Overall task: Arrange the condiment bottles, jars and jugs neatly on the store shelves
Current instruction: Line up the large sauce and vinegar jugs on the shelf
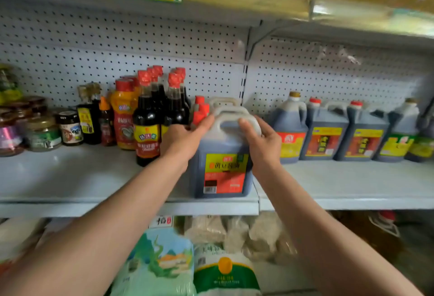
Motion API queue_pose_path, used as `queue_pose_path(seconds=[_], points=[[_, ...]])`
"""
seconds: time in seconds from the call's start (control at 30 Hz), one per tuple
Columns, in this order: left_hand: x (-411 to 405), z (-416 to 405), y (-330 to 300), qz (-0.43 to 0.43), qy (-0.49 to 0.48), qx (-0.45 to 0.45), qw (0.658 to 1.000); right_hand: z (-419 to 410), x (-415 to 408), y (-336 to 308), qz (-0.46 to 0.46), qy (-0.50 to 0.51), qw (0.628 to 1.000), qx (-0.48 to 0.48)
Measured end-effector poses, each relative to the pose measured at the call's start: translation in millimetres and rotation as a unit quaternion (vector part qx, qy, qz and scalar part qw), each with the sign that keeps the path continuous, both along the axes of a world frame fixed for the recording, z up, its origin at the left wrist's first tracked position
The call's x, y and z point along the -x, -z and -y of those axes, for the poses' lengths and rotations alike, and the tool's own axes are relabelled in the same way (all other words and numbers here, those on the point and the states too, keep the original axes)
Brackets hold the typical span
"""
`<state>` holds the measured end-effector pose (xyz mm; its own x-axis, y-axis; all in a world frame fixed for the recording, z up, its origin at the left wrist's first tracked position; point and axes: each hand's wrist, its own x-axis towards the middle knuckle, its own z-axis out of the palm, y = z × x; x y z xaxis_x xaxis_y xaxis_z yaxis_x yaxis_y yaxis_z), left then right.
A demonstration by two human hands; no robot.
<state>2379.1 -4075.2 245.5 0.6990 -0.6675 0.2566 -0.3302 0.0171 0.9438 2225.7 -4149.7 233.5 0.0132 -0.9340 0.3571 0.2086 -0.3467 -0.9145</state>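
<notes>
Both hands are gripping a dark soy sauce jug at the shelf's front edge.
The left hand and right hand are curling around the jug on the shelf; behind it, red-capped bottles and a jug row are standing.

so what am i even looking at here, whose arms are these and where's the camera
The camera sits on a person's head, looking forward and down, so the two bare arms are that person's own. They face a store shelf. Both hands grip a big dark jug standing at the shelf's front edge: the left hand on its shoulder beside the red cap, the right hand on the pale handle. Left of it stand dark bottles and small jars; to the right, a row of similar jugs along the back. Bags lie on the shelf below.
</notes>
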Motion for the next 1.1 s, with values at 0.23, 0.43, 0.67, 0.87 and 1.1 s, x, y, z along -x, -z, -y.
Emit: queue_pose_path(seconds=[0.23, 0.43, 0.67, 0.87, 1.1], points=[[-12, 29, 18, 0.035, -0.015, -0.016, 0.999, 30, -10, 24, -0.015, 0.038, 0.998, 0.044], [-15, 27, 24, 0.040, 0.031, -0.003, 0.999, 24, 9, 60, -0.077, -0.064, 0.992, 0.078], [-7, 8, 22, -0.030, 0.165, 0.011, 0.986, 26, 37, 90, -0.201, -0.187, 0.960, 0.047], [-12, 10, 7, -0.118, 0.177, -0.049, 0.976, 30, 41, 85, -0.230, -0.211, 0.949, 0.053], [-28, 16, -3, -0.142, 0.227, -0.102, 0.958, 41, 37, 88, -0.227, -0.200, 0.952, 0.053]])
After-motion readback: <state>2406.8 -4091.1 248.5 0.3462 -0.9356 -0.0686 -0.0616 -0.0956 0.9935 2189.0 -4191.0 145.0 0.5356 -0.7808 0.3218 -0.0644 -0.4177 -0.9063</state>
